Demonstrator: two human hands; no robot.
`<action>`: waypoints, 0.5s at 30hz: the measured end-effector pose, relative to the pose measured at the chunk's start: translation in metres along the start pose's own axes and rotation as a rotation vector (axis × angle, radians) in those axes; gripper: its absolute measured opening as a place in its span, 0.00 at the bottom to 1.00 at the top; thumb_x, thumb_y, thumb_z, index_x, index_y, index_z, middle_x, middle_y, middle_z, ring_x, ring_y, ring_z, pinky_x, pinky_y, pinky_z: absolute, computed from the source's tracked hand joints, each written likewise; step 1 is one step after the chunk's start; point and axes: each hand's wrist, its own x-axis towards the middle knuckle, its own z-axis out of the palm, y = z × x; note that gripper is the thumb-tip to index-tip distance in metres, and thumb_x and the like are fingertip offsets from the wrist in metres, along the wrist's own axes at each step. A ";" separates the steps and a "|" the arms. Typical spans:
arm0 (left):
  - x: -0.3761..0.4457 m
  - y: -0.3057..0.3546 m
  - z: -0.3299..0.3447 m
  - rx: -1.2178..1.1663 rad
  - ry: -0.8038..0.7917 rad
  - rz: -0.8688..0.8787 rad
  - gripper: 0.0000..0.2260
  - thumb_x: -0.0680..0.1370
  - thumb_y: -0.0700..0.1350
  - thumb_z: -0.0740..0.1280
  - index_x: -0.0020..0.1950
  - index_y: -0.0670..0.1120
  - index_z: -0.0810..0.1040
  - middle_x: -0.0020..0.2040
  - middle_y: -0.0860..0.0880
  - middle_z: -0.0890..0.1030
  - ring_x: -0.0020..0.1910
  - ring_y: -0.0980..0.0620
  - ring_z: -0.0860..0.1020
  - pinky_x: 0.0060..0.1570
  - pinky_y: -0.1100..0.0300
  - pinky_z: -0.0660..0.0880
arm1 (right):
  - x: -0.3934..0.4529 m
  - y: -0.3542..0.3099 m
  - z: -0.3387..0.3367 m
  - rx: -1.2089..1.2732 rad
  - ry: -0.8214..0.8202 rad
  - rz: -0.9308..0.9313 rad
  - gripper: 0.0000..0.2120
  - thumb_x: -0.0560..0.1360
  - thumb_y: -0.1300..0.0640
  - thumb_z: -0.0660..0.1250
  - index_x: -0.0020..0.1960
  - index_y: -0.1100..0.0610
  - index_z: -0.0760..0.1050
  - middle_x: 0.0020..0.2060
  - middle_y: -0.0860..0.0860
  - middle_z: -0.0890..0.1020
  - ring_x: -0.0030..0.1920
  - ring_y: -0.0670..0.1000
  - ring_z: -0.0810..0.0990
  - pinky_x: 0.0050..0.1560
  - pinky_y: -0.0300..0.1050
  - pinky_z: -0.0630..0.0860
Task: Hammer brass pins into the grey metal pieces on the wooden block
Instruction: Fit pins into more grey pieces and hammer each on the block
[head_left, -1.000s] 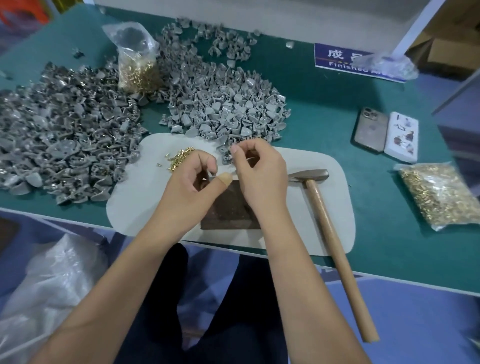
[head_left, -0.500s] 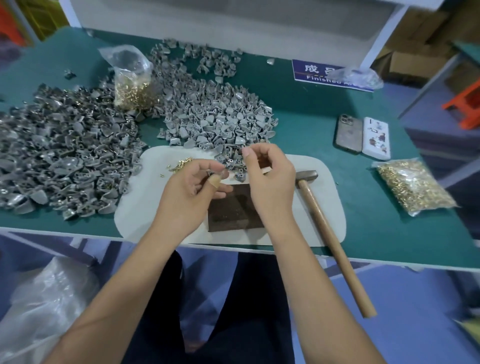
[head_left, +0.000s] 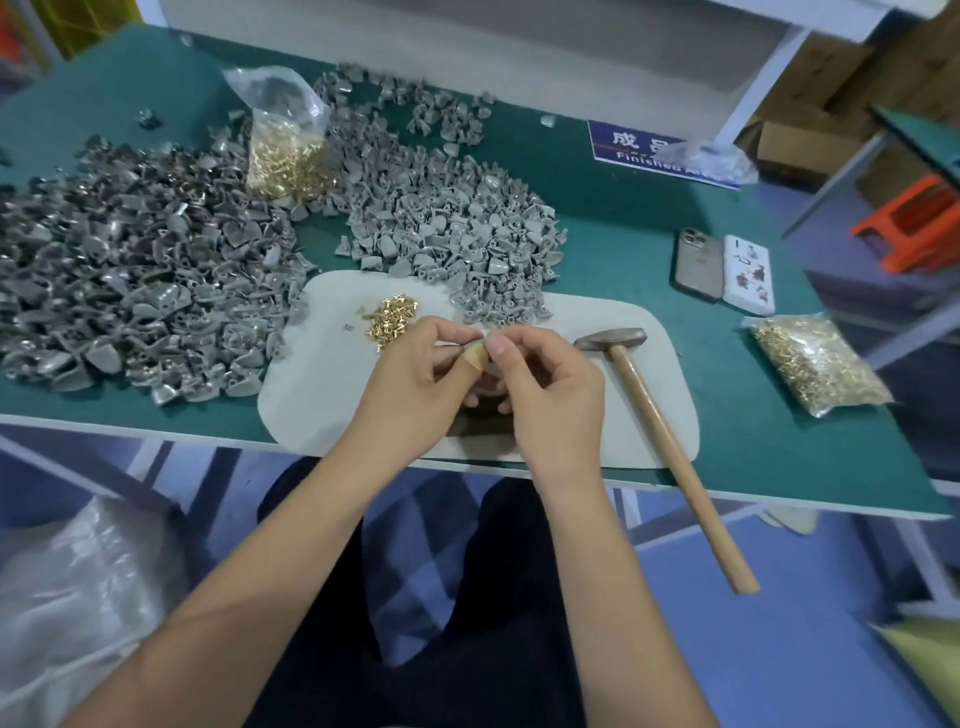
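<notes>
Hands, left (head_left: 415, 379) and right (head_left: 550, 384), are pinching something tiny between fingertips, contents unclear; pins (head_left: 390, 319) are looking light, slippery, best held by the shank.

Green table (head_left: 597, 208), grey pieces (head_left: 130, 270) (brass pins (head_left: 389, 317) golden), white mat (head_left: 322, 374).

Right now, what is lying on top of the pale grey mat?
On the pale grey mat lie a small heap of loose brass pins, some grey metal pieces and the wooden-handled hammer's head. The hands hide most of the brown wooden block.
</notes>
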 end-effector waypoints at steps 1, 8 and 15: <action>-0.001 0.000 0.000 -0.007 -0.012 -0.024 0.20 0.71 0.63 0.69 0.53 0.49 0.76 0.42 0.51 0.87 0.35 0.50 0.84 0.41 0.50 0.81 | -0.002 0.001 0.001 -0.016 0.012 -0.009 0.04 0.78 0.59 0.72 0.47 0.51 0.84 0.41 0.47 0.86 0.41 0.48 0.83 0.41 0.48 0.81; 0.001 0.006 -0.005 -0.232 -0.132 -0.162 0.06 0.81 0.43 0.69 0.53 0.41 0.81 0.44 0.43 0.87 0.44 0.44 0.86 0.37 0.60 0.80 | -0.001 0.006 -0.001 -0.139 0.072 -0.049 0.08 0.78 0.59 0.72 0.46 0.45 0.82 0.41 0.40 0.85 0.43 0.43 0.83 0.47 0.35 0.76; 0.010 0.008 -0.017 -0.376 -0.203 -0.245 0.11 0.78 0.42 0.70 0.58 0.38 0.79 0.49 0.40 0.86 0.49 0.45 0.86 0.46 0.63 0.81 | 0.007 0.004 -0.005 -0.157 -0.003 -0.011 0.07 0.78 0.60 0.72 0.46 0.48 0.83 0.39 0.41 0.85 0.41 0.40 0.81 0.44 0.34 0.74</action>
